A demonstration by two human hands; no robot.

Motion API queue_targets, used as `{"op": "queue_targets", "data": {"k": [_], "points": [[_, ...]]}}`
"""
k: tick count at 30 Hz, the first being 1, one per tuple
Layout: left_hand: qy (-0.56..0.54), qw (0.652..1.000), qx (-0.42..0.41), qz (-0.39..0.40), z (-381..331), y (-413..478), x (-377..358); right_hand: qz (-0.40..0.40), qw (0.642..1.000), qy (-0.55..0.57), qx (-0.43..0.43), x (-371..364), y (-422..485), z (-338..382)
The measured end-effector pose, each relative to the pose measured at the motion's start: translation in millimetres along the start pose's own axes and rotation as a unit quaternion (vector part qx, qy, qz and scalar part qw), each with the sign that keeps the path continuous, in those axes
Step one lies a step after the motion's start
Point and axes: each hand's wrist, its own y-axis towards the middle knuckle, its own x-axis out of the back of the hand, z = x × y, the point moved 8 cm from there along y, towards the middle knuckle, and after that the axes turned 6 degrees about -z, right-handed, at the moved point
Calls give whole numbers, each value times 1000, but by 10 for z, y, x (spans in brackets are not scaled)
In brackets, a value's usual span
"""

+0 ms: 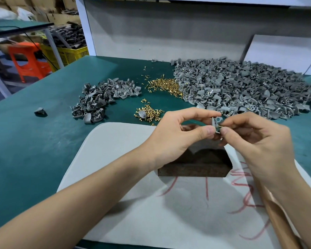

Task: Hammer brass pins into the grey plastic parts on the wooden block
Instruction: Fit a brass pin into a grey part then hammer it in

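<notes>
Grey plastic part [217, 123] pinched by left hand [176, 135] over wooden block [194, 168]; right hand [258, 141] pinches brass pin [220, 125] at it. Not yet hammered.

Your hands: two, left hand [172, 133] and right hand [255, 141].
Held grey plastic part [216, 122]: one.
Brass pin [219, 125] at that part: one.
Grey part heaps: two, large heap [241, 87] and small heap [101, 97]; pieces past counting.
Stray grey parts: three, left one [40, 111], back one [153, 60], one on pins [142, 114].
Brass pin heaps: two, far heap [162, 85] and near heap [149, 112].
Wooden block [192, 168]: one.
White board [115, 159]: one.
Orange stool [28, 60]: one.
Yellow crate [70, 54]: one.
</notes>
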Motion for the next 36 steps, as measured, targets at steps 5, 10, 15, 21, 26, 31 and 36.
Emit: {"op": "queue_targets", "data": {"k": [5,10,15,21,26,31,36], "points": [[4,1000,4,-4,6,-3,8,12,1000,-15,-5,-14,-2,33],[40,999,-13,-20,-4,34,88,-83,952,-287,-61,579,234,-158],[110,994,-11,-27,25,76,171,97,792,-531,-286,623,48,-731],[179,982,2,-58,241,-78,350,46,830,-435,-346,597,-61,-653],[157,987,22,-23,289,-97,352,26,896,-162,-413,432,-165,-441],[164,986,13,-29,279,-113,350,89,925,-194,-316,-17,-66,41],[150,988,22,-35,295,-106,352,158,872,-419,-196,-347,49,213]]}}
